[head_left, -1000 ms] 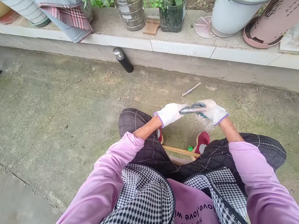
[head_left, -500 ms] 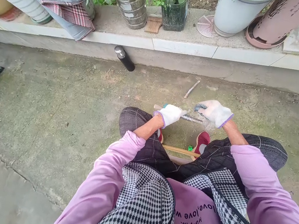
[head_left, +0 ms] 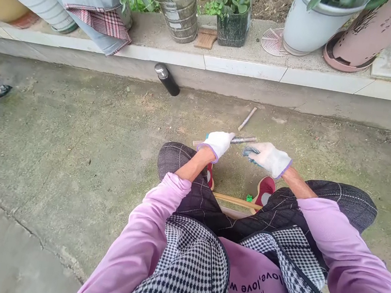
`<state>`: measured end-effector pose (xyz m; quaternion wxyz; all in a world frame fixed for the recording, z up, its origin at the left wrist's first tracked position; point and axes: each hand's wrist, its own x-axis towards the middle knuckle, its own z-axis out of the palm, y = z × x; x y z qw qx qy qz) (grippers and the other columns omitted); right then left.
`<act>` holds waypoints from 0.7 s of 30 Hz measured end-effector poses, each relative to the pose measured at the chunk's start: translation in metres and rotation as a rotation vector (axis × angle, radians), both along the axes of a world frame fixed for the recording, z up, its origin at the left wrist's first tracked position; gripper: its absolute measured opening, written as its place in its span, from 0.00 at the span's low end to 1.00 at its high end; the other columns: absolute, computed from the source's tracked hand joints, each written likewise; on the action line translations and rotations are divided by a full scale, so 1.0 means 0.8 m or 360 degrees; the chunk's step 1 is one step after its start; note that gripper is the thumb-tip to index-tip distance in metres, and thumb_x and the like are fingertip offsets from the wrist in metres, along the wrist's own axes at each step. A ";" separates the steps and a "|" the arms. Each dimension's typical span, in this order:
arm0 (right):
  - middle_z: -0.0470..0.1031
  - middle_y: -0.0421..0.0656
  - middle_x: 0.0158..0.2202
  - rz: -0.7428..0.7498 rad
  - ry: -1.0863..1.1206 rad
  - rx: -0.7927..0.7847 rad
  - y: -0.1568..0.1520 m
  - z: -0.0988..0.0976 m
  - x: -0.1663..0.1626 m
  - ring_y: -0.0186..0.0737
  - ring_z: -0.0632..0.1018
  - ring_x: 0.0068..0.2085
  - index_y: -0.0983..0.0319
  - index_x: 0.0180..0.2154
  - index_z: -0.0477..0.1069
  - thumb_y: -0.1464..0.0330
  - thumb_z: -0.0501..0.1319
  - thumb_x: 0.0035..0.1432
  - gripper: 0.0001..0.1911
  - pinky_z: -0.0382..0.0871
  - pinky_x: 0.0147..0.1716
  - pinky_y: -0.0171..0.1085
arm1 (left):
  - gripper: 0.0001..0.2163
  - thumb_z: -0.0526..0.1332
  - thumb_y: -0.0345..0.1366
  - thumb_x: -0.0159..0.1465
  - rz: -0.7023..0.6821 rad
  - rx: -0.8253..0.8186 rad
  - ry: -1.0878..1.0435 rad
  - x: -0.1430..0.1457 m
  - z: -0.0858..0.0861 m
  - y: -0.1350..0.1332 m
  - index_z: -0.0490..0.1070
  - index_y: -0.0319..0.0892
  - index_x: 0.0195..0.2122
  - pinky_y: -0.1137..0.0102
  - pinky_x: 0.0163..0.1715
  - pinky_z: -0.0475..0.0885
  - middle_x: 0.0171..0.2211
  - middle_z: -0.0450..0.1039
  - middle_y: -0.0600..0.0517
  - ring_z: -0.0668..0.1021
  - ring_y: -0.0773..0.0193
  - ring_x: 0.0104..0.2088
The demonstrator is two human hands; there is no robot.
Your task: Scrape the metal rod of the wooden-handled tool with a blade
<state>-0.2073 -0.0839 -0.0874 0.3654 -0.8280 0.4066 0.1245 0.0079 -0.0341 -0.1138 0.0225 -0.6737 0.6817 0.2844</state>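
Rod (head_left: 243,140): grey metal, held level over the concrete (head_left: 70,147), just ahead of the knees, tip poking out toward the right hand.
Left hand (head_left: 218,143): white glove, fist closed around the rod.
Right hand (head_left: 267,157): gloved, curled on something dark at the fingertips (head_left: 251,150); too small to name. Just apart from the rod tip.
Nearby: stick (head_left: 247,119) on the ground beyond; black cylinder (head_left: 167,79) by the curb (head_left: 244,68); red shoes (head_left: 264,188) below.
Risk: loose glove grip may let the rod slip and drop on the shoes; the tip could jab the right hand.
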 end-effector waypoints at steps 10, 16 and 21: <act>0.90 0.44 0.42 -0.0410 -0.0039 -0.0194 -0.044 -0.011 -0.036 0.44 0.85 0.40 0.58 0.52 0.89 0.67 0.59 0.70 0.19 0.72 0.37 0.35 | 0.17 0.63 0.30 0.72 -0.0119 -0.0010 0.0972 -0.012 -0.002 0.002 0.83 0.33 0.59 0.70 0.48 0.77 0.46 0.85 0.47 0.84 0.59 0.44; 0.89 0.43 0.39 -0.0080 0.0008 0.0036 -0.001 -0.018 -0.001 0.42 0.83 0.37 0.56 0.48 0.88 0.67 0.60 0.69 0.17 0.74 0.37 0.35 | 0.16 0.60 0.29 0.77 -0.0034 0.0025 0.0277 0.003 -0.006 -0.006 0.82 0.34 0.61 0.68 0.53 0.77 0.53 0.86 0.41 0.85 0.55 0.51; 0.90 0.45 0.46 0.0011 0.0162 -0.0131 -0.010 -0.013 -0.012 0.46 0.85 0.44 0.56 0.47 0.89 0.65 0.61 0.70 0.17 0.75 0.43 0.38 | 0.20 0.55 0.26 0.78 -0.0468 0.0143 -0.0210 -0.019 0.007 0.018 0.81 0.36 0.64 0.54 0.56 0.79 0.51 0.85 0.32 0.87 0.41 0.55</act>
